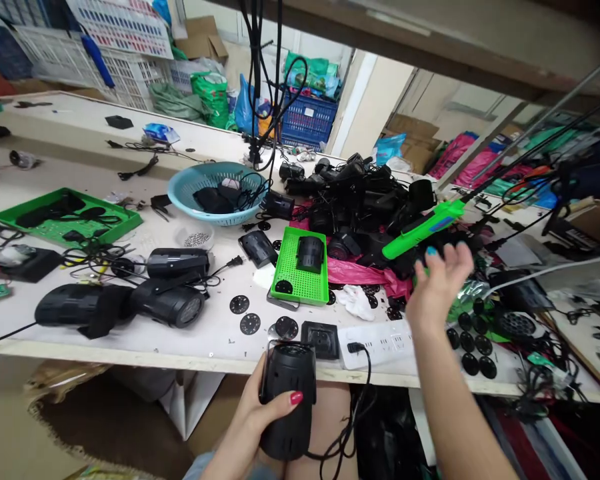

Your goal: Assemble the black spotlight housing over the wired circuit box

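My left hand [253, 417] is wrapped round a black cylindrical lamp housing [287, 400], held upright in front of the table edge. A black cord trails from the lower part of the housing. On the right, my right hand [440, 283] is raised over the table with its fingers apart and nothing in them. Just beyond those fingers a bright green electric screwdriver [425, 230] hangs at a slant from its cord. Whether the fingertips touch it I cannot tell. Below, a white power strip [377, 343] lies along the table edge with a black plug in it.
A green basket [280, 267] bears another black housing. Behind it are a blue colander [180, 203] and a heap of black lamps [370, 193]. More lamps [80, 307] and a green tray [10, 217] lie left. Black discs [250, 324] are scattered about. Cables [255, 80] hang overhead.
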Action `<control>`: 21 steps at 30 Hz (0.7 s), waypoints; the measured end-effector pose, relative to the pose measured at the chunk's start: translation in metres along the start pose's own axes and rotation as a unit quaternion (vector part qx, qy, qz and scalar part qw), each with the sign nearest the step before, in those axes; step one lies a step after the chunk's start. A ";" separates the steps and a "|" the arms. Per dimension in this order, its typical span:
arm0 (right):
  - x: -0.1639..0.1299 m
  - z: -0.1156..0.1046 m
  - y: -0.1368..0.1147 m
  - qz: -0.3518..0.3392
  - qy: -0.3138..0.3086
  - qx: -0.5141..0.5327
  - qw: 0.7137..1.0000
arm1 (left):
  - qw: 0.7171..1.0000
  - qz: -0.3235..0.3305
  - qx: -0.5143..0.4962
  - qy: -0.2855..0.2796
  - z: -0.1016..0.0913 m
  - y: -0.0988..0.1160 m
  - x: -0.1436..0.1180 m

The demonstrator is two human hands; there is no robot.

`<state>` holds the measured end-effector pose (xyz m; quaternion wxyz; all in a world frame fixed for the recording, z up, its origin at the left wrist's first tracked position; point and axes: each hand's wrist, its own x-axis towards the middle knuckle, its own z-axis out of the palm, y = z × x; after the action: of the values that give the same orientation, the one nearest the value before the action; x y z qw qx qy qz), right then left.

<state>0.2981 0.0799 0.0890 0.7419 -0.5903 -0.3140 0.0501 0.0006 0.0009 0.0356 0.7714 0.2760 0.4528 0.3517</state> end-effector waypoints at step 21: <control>-0.146 0.005 -0.091 0.089 -0.272 0.183 0.940 | 0.996 -0.036 -0.080 0.028 -0.022 -0.018 0.001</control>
<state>0.1520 -0.0084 0.1127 0.7162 -0.4335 -0.4350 0.3316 -0.0136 -0.0064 0.0122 0.7902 0.1875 0.4539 0.3665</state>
